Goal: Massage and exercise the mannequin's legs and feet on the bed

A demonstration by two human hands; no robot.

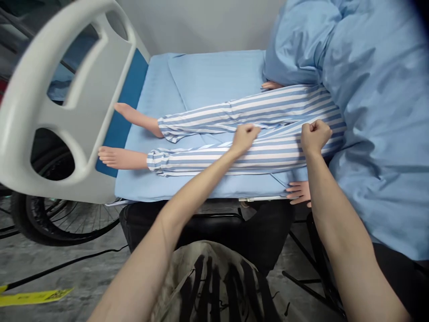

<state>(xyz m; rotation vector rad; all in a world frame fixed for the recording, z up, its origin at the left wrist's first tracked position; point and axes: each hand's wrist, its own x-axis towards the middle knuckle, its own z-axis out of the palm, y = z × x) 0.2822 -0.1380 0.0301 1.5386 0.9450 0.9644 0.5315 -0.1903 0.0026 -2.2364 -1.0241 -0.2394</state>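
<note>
My left hand (pixel 246 137) is closed in a fist over the near thigh of a lying manikin-like figure, close to the gap between its legs. Further up the same thigh, by the hip, my right hand (pixel 315 136) is also a fist, thumb side up. Blue-and-white striped trousers (pixel 208 158) cover the legs; both fists are at this cloth, and no bunched fabric shows inside them. Two bare feet, the far one (pixel 137 118) and the near one (pixel 124 158), stick out of the cuffs. A hand of the figure (pixel 299 193) lies palm down at the mattress's near edge.
A blue quilt (pixel 378 134) is heaped over the figure's upper body. The light-blue bed sheet (pixel 211 74) lies underneath, and a pale footboard (pixel 100 67) stands left. A wheelchair wheel (pixel 63 219) is below it. Yellow tape (pixel 36 297) lies on the floor.
</note>
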